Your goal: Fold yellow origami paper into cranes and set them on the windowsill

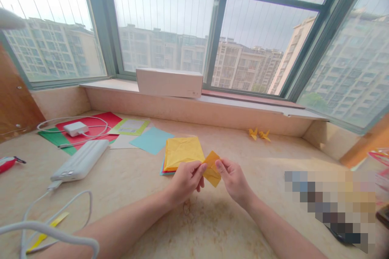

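Both my hands hold a small folded piece of orange-yellow paper [212, 168] just above the beige counter [194, 222]. My left hand [186, 181] pinches its left edge between thumb and fingers. My right hand [232, 180] pinches its right side. Right behind the paper lies a stack of coloured paper sheets [181, 153] with a yellow sheet on top. Two small yellow folded paper cranes [259, 134] stand further back to the right, near the wall under the window sill.
A white power bank [80, 160] with white cables lies at the left, a white charger [75, 128] on red and green sheets behind it. A light blue sheet [151, 140] lies near the stack. A white box [169, 82] sits on the window sill.
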Demonstrator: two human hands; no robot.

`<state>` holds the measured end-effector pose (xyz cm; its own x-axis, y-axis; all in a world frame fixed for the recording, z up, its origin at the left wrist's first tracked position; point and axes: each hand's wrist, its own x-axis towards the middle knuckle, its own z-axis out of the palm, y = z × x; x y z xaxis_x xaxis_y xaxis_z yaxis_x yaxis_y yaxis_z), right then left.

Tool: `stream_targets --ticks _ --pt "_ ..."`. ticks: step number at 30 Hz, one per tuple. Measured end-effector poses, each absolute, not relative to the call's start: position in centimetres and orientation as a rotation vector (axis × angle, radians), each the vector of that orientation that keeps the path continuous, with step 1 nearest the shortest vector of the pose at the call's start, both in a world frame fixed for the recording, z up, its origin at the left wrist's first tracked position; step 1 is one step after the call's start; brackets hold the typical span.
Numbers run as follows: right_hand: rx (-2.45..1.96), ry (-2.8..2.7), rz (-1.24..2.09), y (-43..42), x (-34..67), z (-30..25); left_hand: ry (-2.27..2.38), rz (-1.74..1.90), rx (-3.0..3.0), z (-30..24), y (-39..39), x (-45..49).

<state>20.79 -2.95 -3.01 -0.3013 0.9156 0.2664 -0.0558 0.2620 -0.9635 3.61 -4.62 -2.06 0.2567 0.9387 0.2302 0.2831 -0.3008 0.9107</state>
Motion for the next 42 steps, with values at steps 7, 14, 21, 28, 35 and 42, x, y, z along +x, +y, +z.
stream_targets --ticks 7,14,21,28,35,42 --pt "-0.858 -1.570 1.234 -2.8 21.2 -2.6 1.152 1.046 1.805 -2.1 -4.5 3.3" --pt "-0.882 -1.596 1.210 -2.8 20.8 -3.4 1.181 0.992 1.964 -2.7 -4.6 3.1" --pt "-0.918 -1.602 1.134 -3.5 20.1 -2.7 1.229 1.014 1.917 -3.4 -4.0 3.1" --pt "-0.874 -1.557 1.269 -2.9 20.1 -2.7 1.237 1.055 1.749 -3.9 -3.1 3.0" --pt "-0.687 -1.441 1.345 -3.4 19.6 -2.7 1.192 0.965 1.826 -3.8 -3.3 2.9" --pt "-0.746 -1.424 1.301 -3.2 19.5 -3.1 1.218 0.988 1.747 -3.7 -3.3 3.1"
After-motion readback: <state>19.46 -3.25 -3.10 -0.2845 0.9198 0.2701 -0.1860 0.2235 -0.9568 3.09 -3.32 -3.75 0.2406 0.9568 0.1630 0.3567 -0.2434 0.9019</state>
